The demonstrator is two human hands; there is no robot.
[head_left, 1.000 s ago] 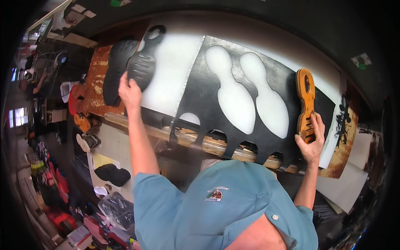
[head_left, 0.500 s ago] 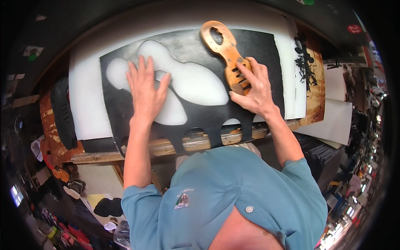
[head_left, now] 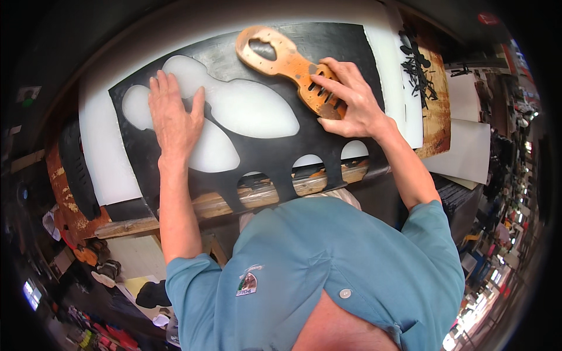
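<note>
A black rubber-like sheet (head_left: 328, 44) with sole-shaped cut-outs lies on a white board (head_left: 108, 152). My left hand (head_left: 175, 120) rests flat on the sheet over the left cut-outs, fingers stretched and thumb apart. At the right, my right hand (head_left: 357, 105) grips the near end of an orange sole-shaped cutting die (head_left: 287, 61) between thumb and fingers. Slots pierce that end, and a larger opening pierces the far one. The die lies slantwise, its far end to the left, beyond the largest cut-out. Whether it touches the sheet I cannot tell.
Scalloped cut-outs along the sheet's near edge hang over a worn wooden beam (head_left: 257, 196). Black scraps (head_left: 417, 73) lie to the right, next to a rusty brown board (head_left: 438, 105). Pale sheets (head_left: 465, 149) sit farther right. A slotted black piece (head_left: 79, 169) lies at the left.
The die has turned counter-clockwise in my right hand's grip, its far end swinging left. My left hand stays flat on the sheet. The whole view has shifted a little.
</note>
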